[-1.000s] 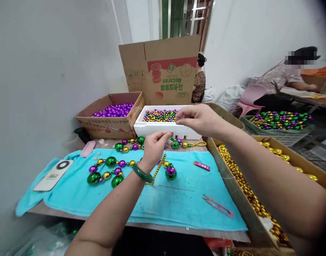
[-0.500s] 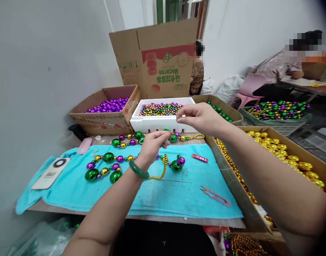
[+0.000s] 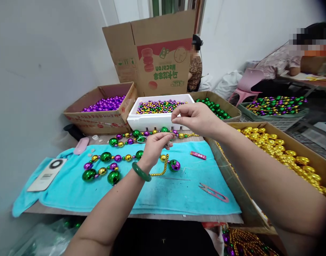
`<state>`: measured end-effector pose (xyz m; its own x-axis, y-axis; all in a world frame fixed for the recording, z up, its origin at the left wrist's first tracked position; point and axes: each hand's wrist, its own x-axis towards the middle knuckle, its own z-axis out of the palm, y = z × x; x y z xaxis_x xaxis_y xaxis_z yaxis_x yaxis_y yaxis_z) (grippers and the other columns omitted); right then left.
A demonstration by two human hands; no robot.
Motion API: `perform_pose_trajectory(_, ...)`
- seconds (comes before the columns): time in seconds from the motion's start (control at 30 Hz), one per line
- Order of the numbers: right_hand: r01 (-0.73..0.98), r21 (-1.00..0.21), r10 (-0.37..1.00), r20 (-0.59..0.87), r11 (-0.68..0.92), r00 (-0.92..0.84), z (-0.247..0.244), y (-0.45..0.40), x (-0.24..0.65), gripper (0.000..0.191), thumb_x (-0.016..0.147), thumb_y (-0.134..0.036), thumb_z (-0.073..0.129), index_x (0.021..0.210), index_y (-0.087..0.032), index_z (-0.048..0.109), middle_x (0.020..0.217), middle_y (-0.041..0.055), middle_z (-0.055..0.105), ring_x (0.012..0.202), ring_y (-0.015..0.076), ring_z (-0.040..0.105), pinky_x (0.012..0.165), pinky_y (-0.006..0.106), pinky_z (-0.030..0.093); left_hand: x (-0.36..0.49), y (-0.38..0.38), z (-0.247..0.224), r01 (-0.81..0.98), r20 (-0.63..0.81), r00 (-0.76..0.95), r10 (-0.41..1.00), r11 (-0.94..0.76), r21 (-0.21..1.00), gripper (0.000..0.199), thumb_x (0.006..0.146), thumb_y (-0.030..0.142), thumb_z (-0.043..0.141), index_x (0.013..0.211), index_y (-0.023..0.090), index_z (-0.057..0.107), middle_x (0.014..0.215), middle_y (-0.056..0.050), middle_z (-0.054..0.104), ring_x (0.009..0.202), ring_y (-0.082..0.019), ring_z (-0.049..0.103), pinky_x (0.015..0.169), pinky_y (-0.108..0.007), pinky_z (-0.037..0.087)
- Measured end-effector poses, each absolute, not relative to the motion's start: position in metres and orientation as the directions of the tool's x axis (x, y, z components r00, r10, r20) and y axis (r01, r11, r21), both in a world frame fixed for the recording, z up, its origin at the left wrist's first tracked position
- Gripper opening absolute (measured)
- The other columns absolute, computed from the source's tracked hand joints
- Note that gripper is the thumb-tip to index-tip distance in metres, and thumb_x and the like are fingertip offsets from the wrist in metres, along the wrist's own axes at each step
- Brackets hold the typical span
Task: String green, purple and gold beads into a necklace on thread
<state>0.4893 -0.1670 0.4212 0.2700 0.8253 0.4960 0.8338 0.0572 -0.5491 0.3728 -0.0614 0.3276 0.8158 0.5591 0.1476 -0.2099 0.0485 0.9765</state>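
Observation:
My left hand point(image 3: 158, 145), with a green bangle point(image 3: 140, 172) on its wrist, pinches its fingertips together above the blue towel point(image 3: 157, 202). Higher and to the right, my right hand point(image 3: 192, 116) is closed in a pinch in front of the white foam box point(image 3: 141, 122). Whatever either pinch holds is too fine to make out. A bead string point(image 3: 106, 156) of purple, gold and green balls curves across the towel, partly behind my left hand. Small gold beads point(image 3: 165, 167) lie by that wrist, and a green-and-purple bead cluster point(image 3: 174, 165) lies to their right.
Pink thread snips point(image 3: 214, 193) and a small red packet point(image 3: 198, 155) lie at the towel's right. Behind are a carton of purple beads point(image 3: 104, 104) and a box of green beads point(image 3: 213, 108). Gold beads point(image 3: 282, 149) fill a right-hand box. Two people sit farther back.
The view has shifted slightly. Both hands keep their pinches at nearly the same places. The green-and-purple bead cluster on the towel has turned over a little.

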Motion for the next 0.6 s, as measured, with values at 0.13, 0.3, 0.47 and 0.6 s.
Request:
perform_pose_trajectory(0.13,0.841,-0.540,0.795,0.515,0.012,0.319,0.415,-0.166,0.498,0.010,0.075,-0.021,0.058,0.072,-0.013,0.064,0.054,-0.0047,0.044,0.054,0.0078,0.037,0.056,0.025,0.028,0.372,-0.063,0.321,-0.201,0.114,0.890,0.441,0.156,0.967,0.021,0.071,0.031,0.068,0.081,0.013,0.070,0.078,-0.006,0.068,0.056,-0.006,0.053,0.052,-0.021,0.040)
perform_pose_trajectory(0.3,0.858,-0.471,0.734,0.506,-0.206,0.454,0.393,-0.175,0.519,0.011,0.077,-0.023,0.059,0.077,-0.014,0.063,0.064,-0.0003,0.051,0.062,0.0117,0.044,0.061,0.028,0.033,0.372,-0.056,0.311,-0.126,0.024,0.895,0.446,0.200,0.972,0.020,0.069,0.030,0.071,0.079,0.013,0.068,0.072,-0.003,0.064,0.055,-0.006,0.053,0.051,-0.019,0.039)
perform_pose_trajectory(0.47,0.747,-0.293,0.654,0.361,-0.597,0.665,0.329,-0.230,0.512,0.024,0.077,-0.031,0.059,0.097,-0.017,0.058,0.090,0.0082,0.057,0.079,0.0220,0.054,0.064,0.033,0.038,0.368,-0.045,0.305,-0.015,-0.090,0.866,0.492,0.206,0.979,0.015,0.070,0.027,0.069,0.077,0.013,0.066,0.070,-0.003,0.064,0.053,-0.005,0.052,0.049,-0.019,0.037)
perform_pose_trajectory(0.6,0.595,-0.246,0.637,-0.164,-0.766,0.753,0.249,-0.285,0.486,0.013,0.077,-0.032,0.056,0.082,-0.019,0.057,0.087,0.0097,0.060,0.076,0.0254,0.058,0.060,0.033,0.036,0.367,-0.037,0.305,0.002,-0.099,0.870,0.484,0.197,0.980,0.014,0.071,0.027,0.068,0.075,0.013,0.066,0.071,-0.003,0.064,0.054,-0.006,0.052,0.049,-0.019,0.036)
